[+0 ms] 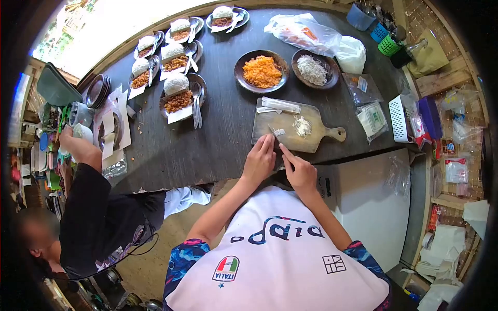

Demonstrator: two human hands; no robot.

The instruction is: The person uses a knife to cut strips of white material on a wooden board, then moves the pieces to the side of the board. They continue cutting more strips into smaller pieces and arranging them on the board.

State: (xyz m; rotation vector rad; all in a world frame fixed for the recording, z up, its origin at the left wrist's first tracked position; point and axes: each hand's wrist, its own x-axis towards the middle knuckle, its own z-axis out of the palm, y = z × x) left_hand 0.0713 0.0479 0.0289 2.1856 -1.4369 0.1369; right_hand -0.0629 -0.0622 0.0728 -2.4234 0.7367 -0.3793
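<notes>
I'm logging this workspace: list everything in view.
table: 1, dark, across the middle
served plates: 6, dark, far left
stacked plates: several, dark, left end
orange shreds: 1 plateful, orange, centre
white shreds: 1 plateful, white, right of these
plastic bags: about 2, whitish, far edge
board: 1, tan, nearer the person
white pieces: uncounted, white, on the board
knife: 1, grey, board's near left
basket: 1, white, right end
utensil holders: several, blue and green, far right
shelf goods: uncounted, mixed, both sides
co-worker: 1, black top, left
left fingers: 1 set, bare, at board
right fingers: 1 set, bare, at knife
</notes>
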